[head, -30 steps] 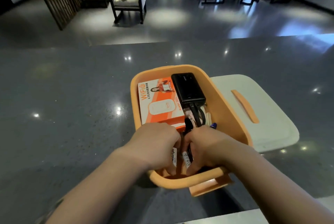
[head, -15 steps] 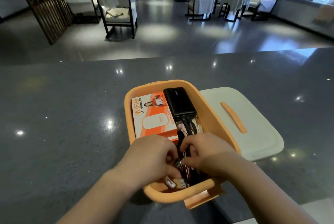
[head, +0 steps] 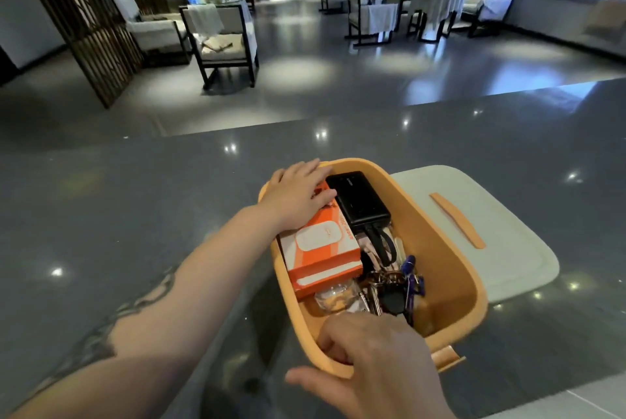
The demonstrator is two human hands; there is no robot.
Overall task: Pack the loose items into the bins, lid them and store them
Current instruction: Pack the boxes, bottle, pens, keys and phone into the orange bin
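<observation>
Dark polished counter (head: 101, 215) under the orange bin (head: 440, 249): my left hand (head: 298, 197) presses flat on the orange box (head: 321, 249) to seat it, while my right hand (head: 379, 361) grips the near rim (steadying, I think), lid (head: 491, 215) waiting beyond.

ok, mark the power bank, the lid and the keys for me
power bank (head: 359, 198), head view, middle of its black top face
lid (head: 504, 249), head view, bare white surface right of the handle
keys (head: 389, 293), head view, dark fob

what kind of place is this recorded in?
Probably a hotel lounge or restaurant dining area. Beyond the polished dark grey stone counter there are dark-framed cushioned armchairs, small tables draped in white cloth, a slatted wooden screen and a glossy grey floor.
</observation>
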